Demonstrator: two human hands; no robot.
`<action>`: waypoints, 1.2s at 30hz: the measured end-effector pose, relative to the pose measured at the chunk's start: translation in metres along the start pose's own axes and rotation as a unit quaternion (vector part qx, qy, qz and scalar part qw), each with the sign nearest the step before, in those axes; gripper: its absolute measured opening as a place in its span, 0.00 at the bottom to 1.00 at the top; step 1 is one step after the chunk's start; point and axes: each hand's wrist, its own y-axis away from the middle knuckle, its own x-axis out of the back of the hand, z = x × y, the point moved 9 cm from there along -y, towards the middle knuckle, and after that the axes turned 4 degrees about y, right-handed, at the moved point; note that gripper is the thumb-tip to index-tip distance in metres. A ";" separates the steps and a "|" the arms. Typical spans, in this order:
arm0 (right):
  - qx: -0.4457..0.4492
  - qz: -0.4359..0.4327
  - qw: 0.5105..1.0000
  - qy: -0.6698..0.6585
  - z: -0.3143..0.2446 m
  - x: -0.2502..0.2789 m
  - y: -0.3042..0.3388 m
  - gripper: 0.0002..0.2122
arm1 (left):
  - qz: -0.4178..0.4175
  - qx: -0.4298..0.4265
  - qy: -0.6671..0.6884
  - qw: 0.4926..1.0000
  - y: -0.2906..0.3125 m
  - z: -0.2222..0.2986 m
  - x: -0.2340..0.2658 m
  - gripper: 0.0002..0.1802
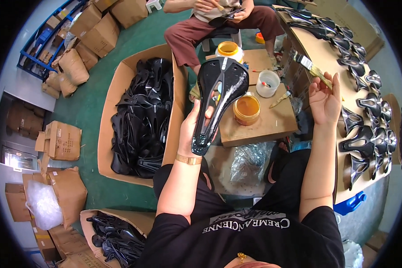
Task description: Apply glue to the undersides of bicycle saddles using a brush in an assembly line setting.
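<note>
Both hands (324,102) raised, forearms (178,185) apart

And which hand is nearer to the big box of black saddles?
Left. The left hand, holding a saddle, is just right of the box; the right hand, with a brush, is farther right.

You have a gap between your saddle (232,76) and brush (311,68); beneath it, the amber jar (246,113) and white cup (268,91) obstruct. Left, the carton's wall (179,96) blocks you; right, the table (317,48).
</note>
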 end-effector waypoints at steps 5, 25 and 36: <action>0.037 0.040 0.995 0.081 -0.006 -0.004 0.003 0.19 | -0.025 -0.042 0.039 0.998 -0.003 0.008 -0.007 0.23; -0.008 -0.091 0.917 0.388 0.058 -0.075 0.046 0.13 | -0.097 -0.082 0.039 0.991 -0.018 0.011 -0.015 0.25; 0.152 -0.382 0.627 0.661 0.137 -0.144 0.121 0.27 | -0.043 -0.132 0.039 0.990 -0.015 0.021 -0.012 0.25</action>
